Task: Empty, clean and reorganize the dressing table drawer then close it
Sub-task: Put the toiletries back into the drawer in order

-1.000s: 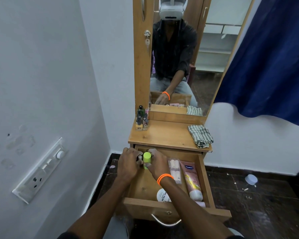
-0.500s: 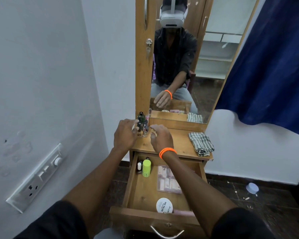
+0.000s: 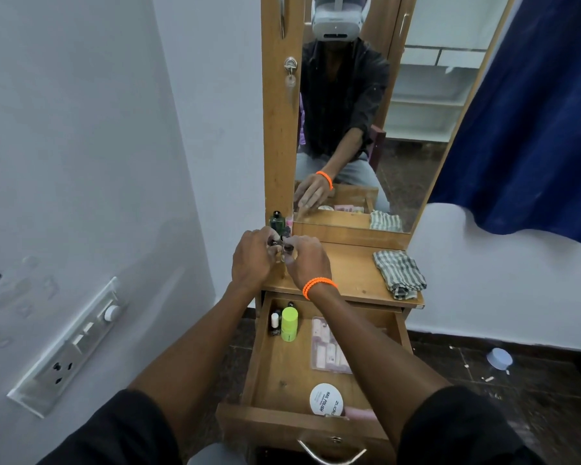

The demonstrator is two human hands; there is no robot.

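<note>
Lime-green bottle (image 3: pixel 289 324), orange wristband (image 3: pixel 318 286), grey-striped cloth (image 3: pixel 399 274), navy curtain (image 3: pixel 530 122).

Cloth (image 3: pixel 399 274) on tabletop (image 3: pixel 353 276) right; bottles (image 3: pixel 277 221) back-left; tube (image 3: pixel 289 324) in drawer (image 3: pixel 302 424) back-left, round tin (image 3: pixel 326 399) front

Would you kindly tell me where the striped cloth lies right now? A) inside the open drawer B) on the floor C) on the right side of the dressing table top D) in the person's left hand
C: the striped cloth lies crumpled on the right side of the dressing table top, outside the open drawer.
</note>
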